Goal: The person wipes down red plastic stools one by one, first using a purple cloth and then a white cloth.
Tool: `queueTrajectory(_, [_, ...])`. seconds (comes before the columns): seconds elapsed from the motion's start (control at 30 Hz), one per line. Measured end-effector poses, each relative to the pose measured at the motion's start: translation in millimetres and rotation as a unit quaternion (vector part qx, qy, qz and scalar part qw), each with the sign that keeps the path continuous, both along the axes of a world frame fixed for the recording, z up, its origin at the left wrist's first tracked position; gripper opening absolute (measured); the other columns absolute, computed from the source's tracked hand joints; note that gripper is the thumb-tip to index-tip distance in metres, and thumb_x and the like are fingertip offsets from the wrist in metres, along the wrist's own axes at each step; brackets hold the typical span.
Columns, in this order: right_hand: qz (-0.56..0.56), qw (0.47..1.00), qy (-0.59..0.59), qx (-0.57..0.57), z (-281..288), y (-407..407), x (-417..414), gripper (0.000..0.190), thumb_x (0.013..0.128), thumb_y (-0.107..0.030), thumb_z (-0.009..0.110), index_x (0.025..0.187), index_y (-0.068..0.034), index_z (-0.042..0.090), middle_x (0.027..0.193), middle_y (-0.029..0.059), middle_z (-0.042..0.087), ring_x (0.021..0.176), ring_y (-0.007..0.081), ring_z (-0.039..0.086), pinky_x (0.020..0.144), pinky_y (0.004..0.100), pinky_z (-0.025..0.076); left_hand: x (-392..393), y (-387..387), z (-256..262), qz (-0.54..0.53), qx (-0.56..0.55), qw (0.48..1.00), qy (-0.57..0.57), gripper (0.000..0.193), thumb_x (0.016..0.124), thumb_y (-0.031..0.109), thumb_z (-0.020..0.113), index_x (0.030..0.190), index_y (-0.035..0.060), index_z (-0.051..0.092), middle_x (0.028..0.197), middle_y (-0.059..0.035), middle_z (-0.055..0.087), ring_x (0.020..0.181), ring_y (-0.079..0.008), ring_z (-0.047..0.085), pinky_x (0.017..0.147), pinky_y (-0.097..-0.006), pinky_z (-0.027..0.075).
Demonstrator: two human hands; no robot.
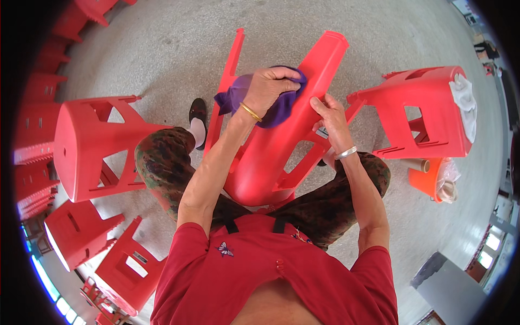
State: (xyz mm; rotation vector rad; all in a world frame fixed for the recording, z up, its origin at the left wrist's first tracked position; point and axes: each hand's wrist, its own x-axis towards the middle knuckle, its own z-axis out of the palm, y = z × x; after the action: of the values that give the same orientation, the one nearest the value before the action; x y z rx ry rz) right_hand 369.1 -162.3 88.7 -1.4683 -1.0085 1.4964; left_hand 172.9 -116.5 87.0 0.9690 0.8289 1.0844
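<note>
A red plastic stool (264,162) lies tipped over between my knees, its legs pointing away from me. My left hand (270,87) presses a purple cloth (278,109) against the stool's side, next to the upper leg, with the fingers bunched in the fabric. Part of the cloth hangs across toward the leg on the left. My right hand (331,115) grips the edge of the right-hand leg (321,65), thumb on its outer face. The fingers behind that edge are partly hidden. A small label shows beside my right palm.
Another red stool (85,146) stands at left, with two more below it. At right, a red stool (430,113) carries a white cloth (463,105); near it is an orange bucket (424,178) holding plastic. Stacked red stools (34,126) line the far left. A grey panel (451,288) is lower right.
</note>
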Motion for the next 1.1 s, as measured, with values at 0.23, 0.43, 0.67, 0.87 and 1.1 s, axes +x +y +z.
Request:
queueTrajectory(0.23, [0.045, 0.999, -0.026, 0.014, -5.3, 9.6, 3.3, 0.04, 0.092, -0.038, 0.068, 0.106, 0.0, 0.065, 0.084, 0.0041, 0.064, 0.061, 0.0101, 0.06, 0.04, 0.0229, 0.047, 13.4, 6.6, 9.4, 0.04, 0.061, 0.967, 0.245, 0.046, 0.073, 0.011, 0.084, 0.112, -0.0056, 0.065, 0.103, -0.0083, 0.063, 0.093, -0.013, 0.059, 0.08, -0.0287, 0.05])
queueTrajectory(0.43, [0.053, 0.998, -0.018, 0.023, -9.0, 9.0, 6.6, 0.039, 0.092, -0.037, 0.068, 0.104, 0.0, 0.065, 0.082, 0.0039, 0.063, 0.061, 0.01, 0.061, 0.041, 0.0229, 0.047, 5.7, 35.2, -0.4, -0.096, -0.018, 0.972, 0.213, 0.048, 0.073, 0.018, 0.085, 0.111, -0.003, 0.065, 0.098, -0.0053, 0.066, 0.088, -0.0122, 0.061, 0.082, -0.0268, 0.05])
queueTrajectory(0.67, [0.058, 0.998, -0.031, 0.02, -12.0, 11.7, 7.5, 0.038, 0.09, -0.036, 0.07, 0.099, 0.0, 0.064, 0.079, 0.0026, 0.062, 0.063, 0.0098, 0.059, 0.046, 0.025, 0.049, 15.0, 46.0, -3.9, -0.084, -0.136, 0.979, 0.129, 0.039, 0.076, 0.015, 0.082, 0.105, -0.0047, 0.067, 0.09, -0.0056, 0.068, 0.078, -0.0116, 0.063, 0.073, -0.0256, 0.052])
queueTrajectory(0.87, [0.058, 0.996, -0.063, 0.012, -9.9, 12.2, 6.0, 0.036, 0.09, -0.035, 0.071, 0.093, 0.0, 0.064, 0.077, 0.0014, 0.06, 0.063, 0.0095, 0.058, 0.047, 0.0256, 0.049, 31.3, 61.3, -28.1, 0.062, -0.076, 0.929, 0.356, 0.047, 0.084, 0.04, 0.071, 0.087, -0.007, 0.072, 0.083, -0.0156, 0.072, 0.078, -0.0242, 0.067, 0.074, -0.0381, 0.051])
queueTrajectory(1.1, [0.088, 0.995, -0.045, 0.016, -7.7, 12.9, 2.4, 0.036, 0.089, -0.035, 0.072, 0.093, 0.0, 0.065, 0.078, 0.0025, 0.062, 0.061, 0.01, 0.058, 0.045, 0.0247, 0.049, -6.2, 67.4, -24.5, 0.258, -0.183, 0.945, 0.082, 0.043, 0.089, 0.035, 0.069, 0.101, -0.0064, 0.07, 0.094, -0.0099, 0.071, 0.088, -0.022, 0.065, 0.08, -0.0385, 0.049])
